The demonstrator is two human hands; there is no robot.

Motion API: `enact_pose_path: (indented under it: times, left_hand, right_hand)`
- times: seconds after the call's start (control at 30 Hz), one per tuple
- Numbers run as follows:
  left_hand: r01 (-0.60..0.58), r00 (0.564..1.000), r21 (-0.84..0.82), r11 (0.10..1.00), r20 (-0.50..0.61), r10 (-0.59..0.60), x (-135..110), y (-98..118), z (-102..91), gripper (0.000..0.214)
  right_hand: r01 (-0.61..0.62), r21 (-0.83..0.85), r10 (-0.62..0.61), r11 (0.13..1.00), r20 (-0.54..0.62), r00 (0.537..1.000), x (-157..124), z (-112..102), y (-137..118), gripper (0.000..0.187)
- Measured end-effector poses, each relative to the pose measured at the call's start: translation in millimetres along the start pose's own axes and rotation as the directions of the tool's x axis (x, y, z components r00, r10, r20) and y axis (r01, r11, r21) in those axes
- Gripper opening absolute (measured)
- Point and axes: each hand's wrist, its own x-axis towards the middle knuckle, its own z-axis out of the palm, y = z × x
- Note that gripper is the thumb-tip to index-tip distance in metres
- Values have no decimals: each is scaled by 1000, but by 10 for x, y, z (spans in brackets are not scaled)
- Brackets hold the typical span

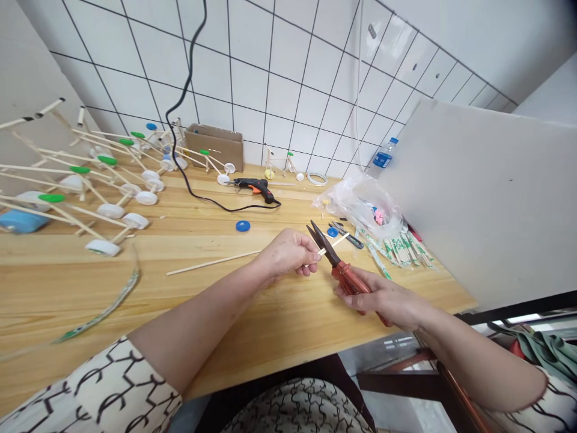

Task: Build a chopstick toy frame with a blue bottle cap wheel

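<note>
My left hand [293, 251] is closed in a pinch on a thin pale wooden stick [321, 252], whose short end shows past the fingertips. My right hand [383, 294] grips a pair of pliers [349, 278] by its red handles. The dark jaws are parted and lie right by the stick's end at my left fingers. A pale stick end [341, 239] shows just beyond the jaws. Left of my left hand, a long wooden stick [211, 263] lies on the wooden table [252, 319]; whether it runs on under the hand is hidden.
Several stick-built models with bottle-cap wheels [110, 210] crowd the left. At the back are a glue gun [255, 187] with a black cord, a cardboard box [215, 146] and a small model [282, 165]. On the right lie a plastic bag [360, 201], a utility knife [349, 236] and wrapped sticks [406, 249].
</note>
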Motion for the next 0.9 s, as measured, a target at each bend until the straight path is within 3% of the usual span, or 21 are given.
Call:
enact_pose_path:
  times: [0.43, 0.73, 0.9]
  left_hand:
    - [86, 996, 34, 996, 20, -87, 43, 15, 181, 9]
    - [188, 982, 26, 982, 0, -188, 175, -90, 212, 11]
    - [166, 986, 13, 986, 18, -167, 143, -125, 168, 11]
  right_hand:
    - [7, 165, -1, 986, -36, 999, -89, 98, 83, 26]
    - [-199, 301, 220, 933, -38, 975, -20, 116, 105, 29]
    - [-232, 303, 227, 924, 52, 972, -37, 77, 55, 21]
